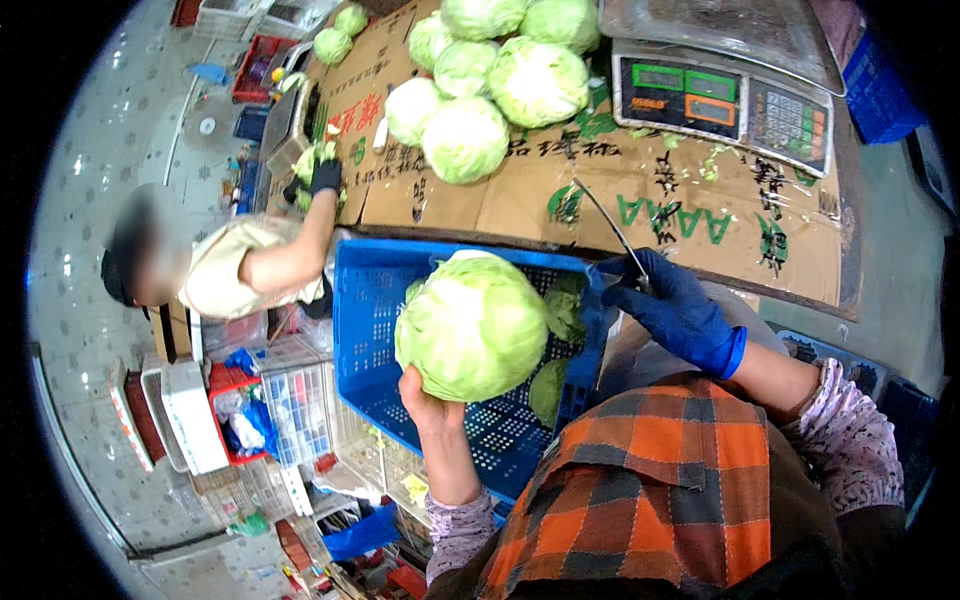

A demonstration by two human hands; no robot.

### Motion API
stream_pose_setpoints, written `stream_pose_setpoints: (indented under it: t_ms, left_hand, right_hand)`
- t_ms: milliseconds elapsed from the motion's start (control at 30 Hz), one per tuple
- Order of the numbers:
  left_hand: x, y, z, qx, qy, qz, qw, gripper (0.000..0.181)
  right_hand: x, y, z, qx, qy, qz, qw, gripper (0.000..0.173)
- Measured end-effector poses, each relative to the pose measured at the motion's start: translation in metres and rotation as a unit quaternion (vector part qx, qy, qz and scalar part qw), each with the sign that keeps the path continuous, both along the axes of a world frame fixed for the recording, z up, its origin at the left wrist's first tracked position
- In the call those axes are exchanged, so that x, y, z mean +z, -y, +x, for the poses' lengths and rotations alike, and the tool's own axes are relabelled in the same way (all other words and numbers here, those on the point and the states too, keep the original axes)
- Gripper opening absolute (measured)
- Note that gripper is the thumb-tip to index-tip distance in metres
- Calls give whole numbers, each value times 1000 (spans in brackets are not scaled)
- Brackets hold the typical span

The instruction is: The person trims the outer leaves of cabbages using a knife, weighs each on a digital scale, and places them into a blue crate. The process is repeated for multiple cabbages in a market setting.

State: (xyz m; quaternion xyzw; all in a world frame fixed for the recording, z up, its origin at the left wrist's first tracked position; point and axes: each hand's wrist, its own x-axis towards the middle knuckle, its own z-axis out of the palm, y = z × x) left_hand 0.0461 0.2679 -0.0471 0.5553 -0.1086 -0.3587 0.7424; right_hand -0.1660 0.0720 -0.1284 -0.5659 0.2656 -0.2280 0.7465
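A large pale-green cabbage (472, 326) rests in my bare left hand (435, 405), whose thumb and palm support its lower side. It is held above a blue perforated plastic crate (367, 360), where other cabbages (551, 394) lie partly hidden. My right hand (675, 311), in a blue glove, grips a knife (611, 217). The narrow blade points up and left over the cardboard-covered table (495, 202); the handle is mostly hidden by the fingers.
Several cabbages (465, 139) are grouped on the table's far side. A digital scale (720, 105) stands at the right, with leaf scraps (709, 165) before it. On the left, a co-worker (251, 262) in dark gloves handles greens. Stacked crates (292, 397) stand below them.
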Motion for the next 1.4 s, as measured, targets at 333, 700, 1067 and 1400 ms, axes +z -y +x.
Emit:
stream_pose_setpoints:
  t_ms: [333,700,1067,1400]
  left_hand:
    - [-11,195,-73,-237,571,165,768,100]
    - [-20,222,-77,-267,424,287,817,108]
    - [-13,225,-67,-370,252,199,872,97]
    - [-24,221,-76,-374,366,225,822,100]
  right_hand:
    - [17,73,-88,-97,-95,-104,985,39]
    - [17,104,-89,-22,-201,-437,876,23]
    - [28,89,-81,-19,-246,-426,870,17]
    - [24,80,-91,-27,-293,-454,841,16]
